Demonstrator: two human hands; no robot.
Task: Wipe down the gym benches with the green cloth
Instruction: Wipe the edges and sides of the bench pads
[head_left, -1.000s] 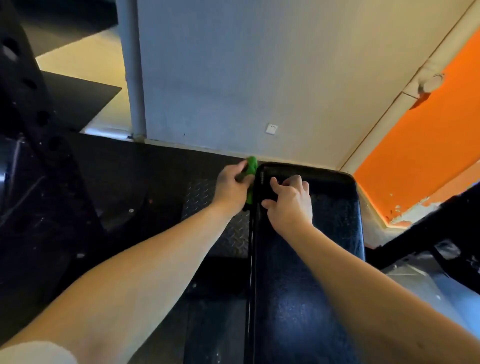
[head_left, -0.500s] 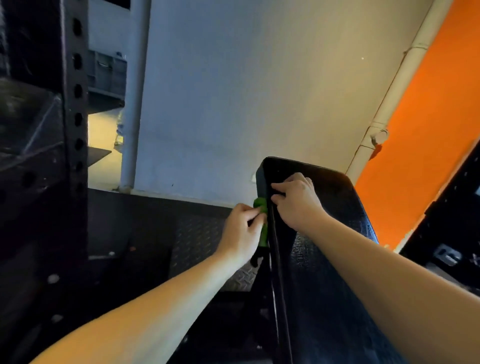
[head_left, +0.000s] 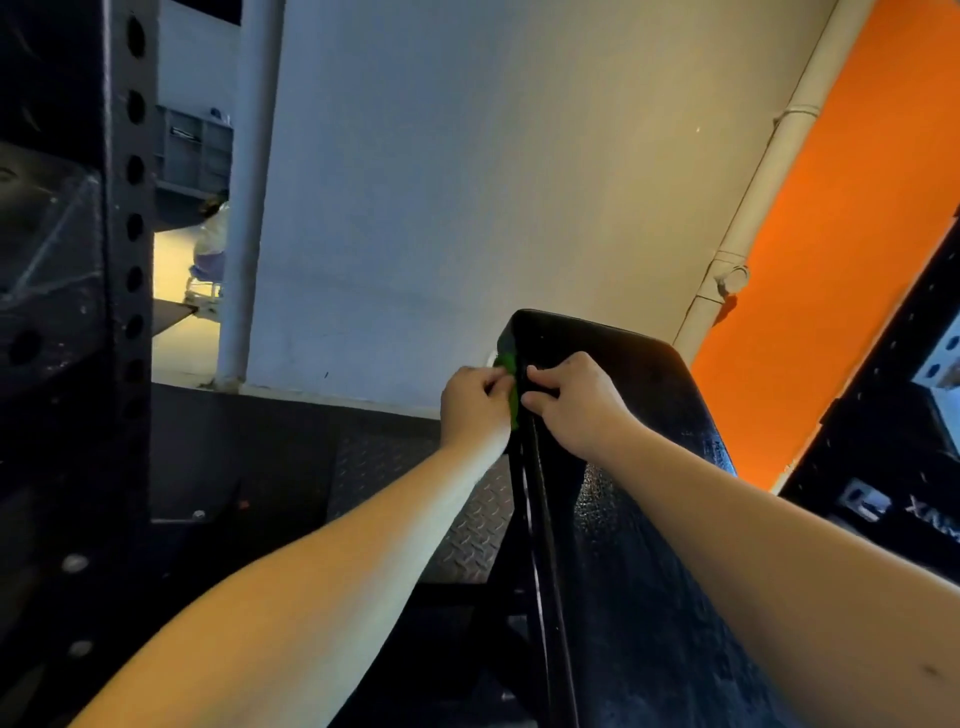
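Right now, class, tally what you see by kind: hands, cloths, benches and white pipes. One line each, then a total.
Hands: 2, left hand and right hand
Cloth: 1
Bench: 1
Pipes: 2
Total: 6

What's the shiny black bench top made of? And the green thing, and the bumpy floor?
The bench pad: probably black vinyl or fake leather, pebbly and glossy. The green cloth: soft fabric, bunched; weave too small to tell. The floor plate: likely metal, raised diamond pattern, dull sheen.
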